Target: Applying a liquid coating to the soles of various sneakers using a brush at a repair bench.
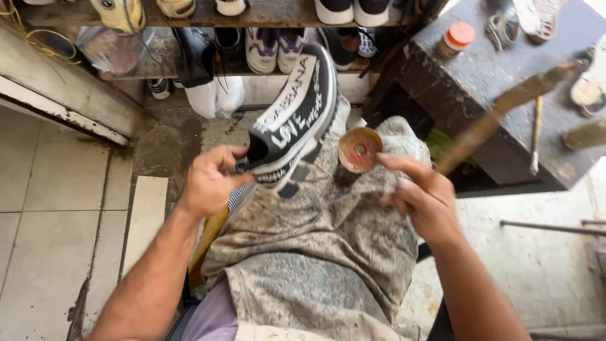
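Tiled floor point(50, 240) below, stained apron point(315, 252) across the lap nearest the camera. Left hand point(211, 183) grasps the heel of a black-and-white sneaker point(293, 120), held tilted above the knees. Right hand point(426, 199) is clenched on a blurred brush handle point(499, 113); round rusty tin point(360, 149) just beside its fingertips. Beyond: dark counter point(467, 82) at right, shoe shelves point(271, 16) at back.

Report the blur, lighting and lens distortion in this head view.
Head view: daylight is even and soft, brightest on the pale floor lower right; the long brown tool in the right hand is streaked by motion blur; the left hand and the black-and-white sneaker it grips are fairly sharp; the wide lens bows the shoe shelf and bench at the edges.
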